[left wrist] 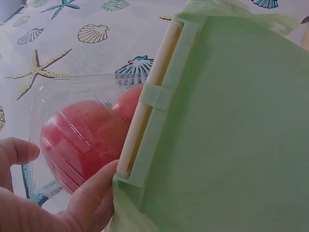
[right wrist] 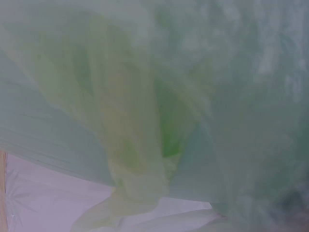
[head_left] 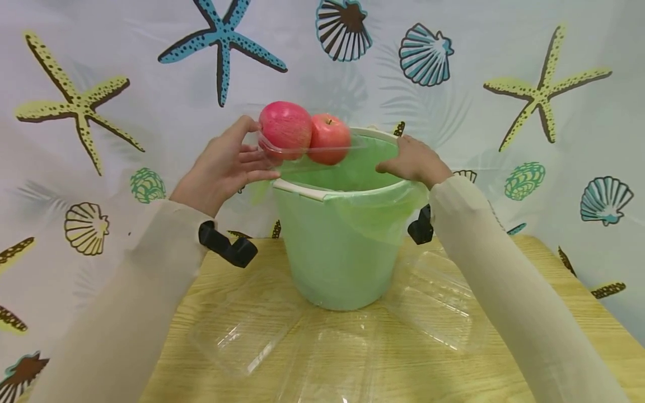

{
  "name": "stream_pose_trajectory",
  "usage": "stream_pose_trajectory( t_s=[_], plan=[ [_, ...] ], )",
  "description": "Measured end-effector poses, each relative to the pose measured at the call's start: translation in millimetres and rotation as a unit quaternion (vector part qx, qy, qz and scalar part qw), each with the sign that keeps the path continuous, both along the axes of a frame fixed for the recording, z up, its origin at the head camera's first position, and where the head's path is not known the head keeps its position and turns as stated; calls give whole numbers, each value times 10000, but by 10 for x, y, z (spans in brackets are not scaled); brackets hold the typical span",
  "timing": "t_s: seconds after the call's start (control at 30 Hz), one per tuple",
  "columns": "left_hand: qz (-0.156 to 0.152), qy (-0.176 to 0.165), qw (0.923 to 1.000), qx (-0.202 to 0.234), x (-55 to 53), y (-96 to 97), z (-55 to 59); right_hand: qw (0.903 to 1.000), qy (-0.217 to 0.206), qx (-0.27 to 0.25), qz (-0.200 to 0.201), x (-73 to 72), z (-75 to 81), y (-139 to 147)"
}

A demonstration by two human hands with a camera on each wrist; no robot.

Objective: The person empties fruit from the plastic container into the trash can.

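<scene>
In the head view my left hand (head_left: 229,162) holds a clear plastic tray (head_left: 355,143) by its left end, thumb near the top edge and fingers spread below. Two red apples sit in it, a larger one (head_left: 286,127) beside my fingers and another (head_left: 329,137) to its right. The tray is raised over the left rim of a light green bucket (head_left: 337,240) lined with a thin green bag (head_left: 378,215). My right hand (head_left: 418,160) rests on the bucket's right rim, thumb extended inward. Bag and bucket wall fill the right wrist view, with that hand out of sight.
Clear plastic trays lie on the wooden table (head_left: 196,336) around the bucket: one at left (head_left: 247,330), one in front (head_left: 330,358), one at right (head_left: 443,302). Behind stands a white cloth (head_left: 327,84) printed with starfish and shells.
</scene>
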State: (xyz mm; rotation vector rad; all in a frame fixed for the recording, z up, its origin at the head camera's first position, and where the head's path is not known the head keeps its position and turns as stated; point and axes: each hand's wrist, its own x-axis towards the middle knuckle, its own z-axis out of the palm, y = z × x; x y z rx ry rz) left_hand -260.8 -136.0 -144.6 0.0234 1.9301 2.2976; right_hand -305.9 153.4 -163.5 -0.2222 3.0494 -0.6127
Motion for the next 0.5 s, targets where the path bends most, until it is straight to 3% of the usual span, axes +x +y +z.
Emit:
stream_pose_trajectory(
  t_s=[0.37,0.5],
  plan=[
    [188,329,9965,-751,8,106,46,10000,22,34,-15,7,9,7],
    [255,652,9901,-1216,2,155,34,10000,38,31,12,18,5,17]
  ],
)
